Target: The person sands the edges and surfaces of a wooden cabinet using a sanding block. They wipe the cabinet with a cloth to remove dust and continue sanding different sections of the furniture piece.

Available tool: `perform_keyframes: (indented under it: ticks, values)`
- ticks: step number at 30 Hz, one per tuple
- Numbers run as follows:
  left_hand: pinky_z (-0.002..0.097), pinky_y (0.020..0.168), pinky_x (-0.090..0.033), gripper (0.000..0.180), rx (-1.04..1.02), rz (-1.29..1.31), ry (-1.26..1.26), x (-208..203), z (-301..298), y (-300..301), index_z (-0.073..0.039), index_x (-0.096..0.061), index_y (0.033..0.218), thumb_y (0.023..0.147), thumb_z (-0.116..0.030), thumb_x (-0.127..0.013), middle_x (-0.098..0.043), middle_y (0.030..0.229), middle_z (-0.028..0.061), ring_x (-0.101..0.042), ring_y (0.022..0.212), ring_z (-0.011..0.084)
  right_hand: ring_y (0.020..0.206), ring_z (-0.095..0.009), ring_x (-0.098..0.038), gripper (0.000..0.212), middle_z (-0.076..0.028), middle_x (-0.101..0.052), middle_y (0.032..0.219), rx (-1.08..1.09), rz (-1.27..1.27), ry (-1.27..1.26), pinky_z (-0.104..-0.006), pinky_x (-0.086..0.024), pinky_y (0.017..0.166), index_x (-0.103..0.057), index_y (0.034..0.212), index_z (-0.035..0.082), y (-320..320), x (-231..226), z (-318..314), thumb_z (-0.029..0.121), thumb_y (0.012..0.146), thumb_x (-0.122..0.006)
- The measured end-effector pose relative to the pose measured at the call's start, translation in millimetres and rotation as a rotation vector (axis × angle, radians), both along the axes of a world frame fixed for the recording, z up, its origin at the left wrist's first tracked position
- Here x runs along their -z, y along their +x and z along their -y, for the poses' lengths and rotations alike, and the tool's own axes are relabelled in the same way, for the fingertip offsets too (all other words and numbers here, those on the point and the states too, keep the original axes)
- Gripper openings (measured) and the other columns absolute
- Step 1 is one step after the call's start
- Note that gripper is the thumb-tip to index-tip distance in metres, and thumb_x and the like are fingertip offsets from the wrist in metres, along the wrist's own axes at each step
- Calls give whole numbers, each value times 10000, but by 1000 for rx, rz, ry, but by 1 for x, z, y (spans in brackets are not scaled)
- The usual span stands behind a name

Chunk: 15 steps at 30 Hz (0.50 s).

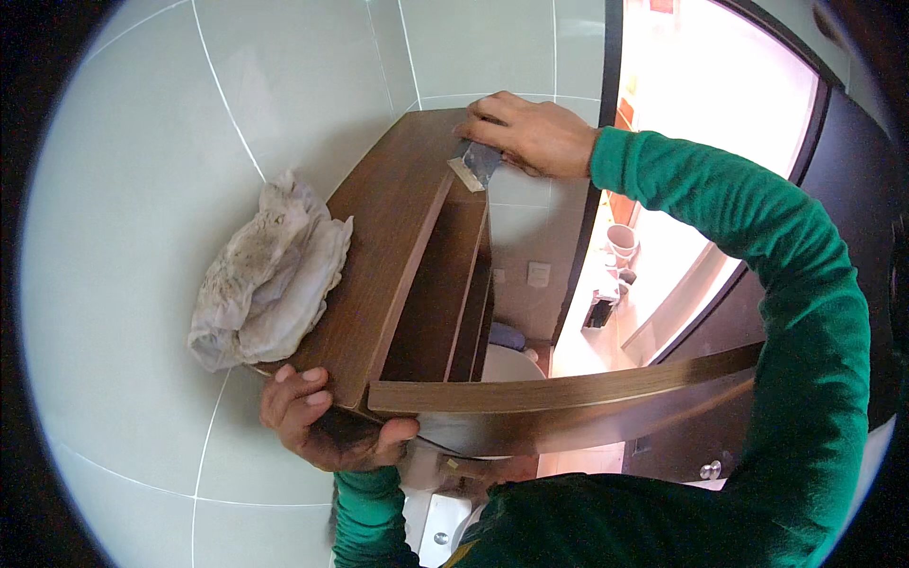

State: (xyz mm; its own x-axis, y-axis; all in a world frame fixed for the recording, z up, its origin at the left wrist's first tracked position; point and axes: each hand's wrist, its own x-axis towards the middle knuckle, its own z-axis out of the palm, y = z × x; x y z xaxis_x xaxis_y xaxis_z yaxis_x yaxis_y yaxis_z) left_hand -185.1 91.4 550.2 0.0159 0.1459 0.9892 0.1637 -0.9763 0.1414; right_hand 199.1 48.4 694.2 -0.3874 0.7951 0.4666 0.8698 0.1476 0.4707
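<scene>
A brown wooden cabinet (pixel 365 222) stands against the tiled wall, its near door (pixel 568 393) swung out to the right. My left hand (pixel 327 421) is closed round the cabinet's near corner, fingertips on the top panel and thumb by the door's edge. At the far end, my right hand (pixel 530 133) pinches a folded piece of sandpaper (pixel 476 163), dark grey with a pale edge, against the cabinet's front edge. Some of its fingers are hidden behind the piece. A crumpled, stained white cloth (pixel 270 275) lies on the cabinet top beside the wall.
Pale green tiled walls (pixel 114 284) close in the left and far sides. To the right, a bright doorway (pixel 701 114) has a dark frame, with a bucket (pixel 621 241) beyond it. A white wall switch (pixel 538 275) and a rounded white surface (pixel 511 364) show below the cabinet.
</scene>
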Motion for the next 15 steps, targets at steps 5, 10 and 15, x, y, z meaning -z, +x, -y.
perform_keyframes:
  ticks: [5, 10, 15]
  values:
    - [542, 1154, -357, 876, 10, 52, 16, 7, -1, 3, -107, -501, 1168, 701, -798, -766, -584, 1139, 106, -523, 1208, 318, 1242, -314, -559, 682, -97, -512, 1377, 54, -23, -52, -413, -632, 878, -490, 1454, 172, -1, 11, -20, -2, 827, -691]
    - [551, 1152, -355, 881, 39, 80, -14, 9, -1, 10, -100, -499, 1137, 684, -804, -771, -587, 1139, 118, -527, 1206, 329, 1220, -311, -570, 728, -86, -518, 1401, -63, -32, 49, -407, -630, 855, -490, 1474, 195, -33, 21, -4, 20, 806, -722]
    - [498, 1121, -375, 855, 44, 76, -13, 1, 5, 4, -131, -471, 1111, 654, -757, -831, -560, 1106, 73, -521, 1141, 265, 1176, -316, -583, 710, -96, -550, 1284, -175, 17, 55, -394, -648, 778, -521, 1420, 218, -95, 15, 21, 109, 768, -782]
